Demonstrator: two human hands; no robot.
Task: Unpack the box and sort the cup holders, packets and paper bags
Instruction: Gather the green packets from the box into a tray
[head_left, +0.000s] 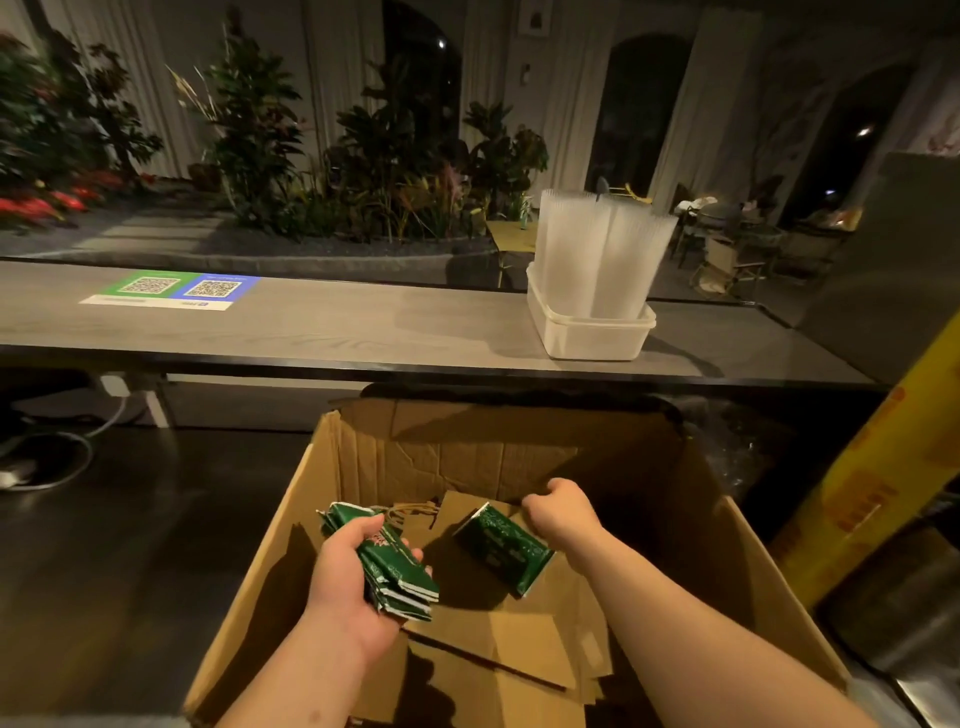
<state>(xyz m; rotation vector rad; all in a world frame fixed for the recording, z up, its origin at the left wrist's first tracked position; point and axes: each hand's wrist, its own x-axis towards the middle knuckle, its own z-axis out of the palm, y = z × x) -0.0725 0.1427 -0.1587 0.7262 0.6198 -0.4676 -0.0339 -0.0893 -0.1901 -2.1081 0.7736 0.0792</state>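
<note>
Left hand (353, 577) gripped a stack of green packets (402, 571) over the box (363, 457); right hand (561, 512) curled beside another packet (501, 551), grip unclear

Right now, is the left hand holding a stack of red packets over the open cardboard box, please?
Not quite: the head view shows that the stack of packets in the left hand is green, not red. It is indeed held over the open cardboard box.

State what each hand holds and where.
Left hand grips a stack of green packets around its middle. Right hand curls its fingers beside another packet; hold unclear.
</note>
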